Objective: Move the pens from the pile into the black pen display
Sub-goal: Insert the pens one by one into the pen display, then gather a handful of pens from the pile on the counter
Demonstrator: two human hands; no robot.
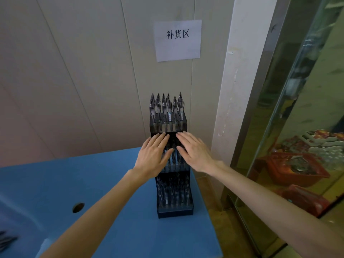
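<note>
A tall black tiered pen display [174,211] stands at the right edge of the blue table [111,183], against the wall. Several pens [166,107] stand upright in its top tier, and more fill the lower tiers. My left hand [153,155] and my right hand [193,151] lie flat, fingers straight, over the pen tops of the middle tier, side by side. Neither hand holds a pen. A dark blurred heap, maybe the pen pile [6,240], shows at the far left edge.
A paper sign [177,40] hangs on the panelled wall above the display. A round hole [78,207] is in the table top. To the right stands a glass door [297,127] with red packages [294,170] behind it. The table's right edge drops to the floor.
</note>
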